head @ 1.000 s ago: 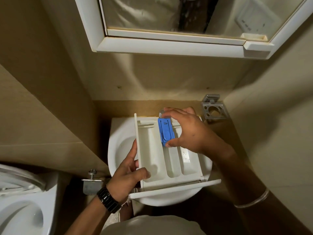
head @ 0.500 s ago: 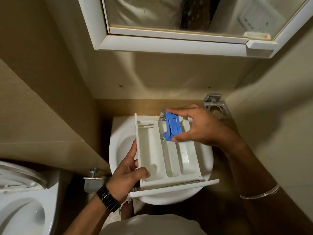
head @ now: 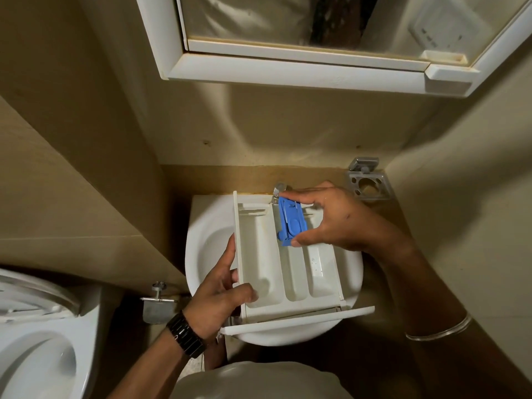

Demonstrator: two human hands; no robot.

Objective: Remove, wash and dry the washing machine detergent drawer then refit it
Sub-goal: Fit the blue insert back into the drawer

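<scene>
The drawer point(head: 288, 263) is already out of the washing machine and is held over the white sink point(head: 207, 240), so the first step is done. The left hand point(head: 221, 295) grasps its left wall near the front, thumb inside the big compartment. The right hand point(head: 334, 217) pinches the blue insert point(head: 290, 223) at the back of the middle compartment, between the forefinger and the thumb. I cannot tell if the insert is seated or lifted. No running water is visible and the tap point(head: 277, 190) looks closed. I judge that washing is only beginning; drying and refitting remain.
</scene>
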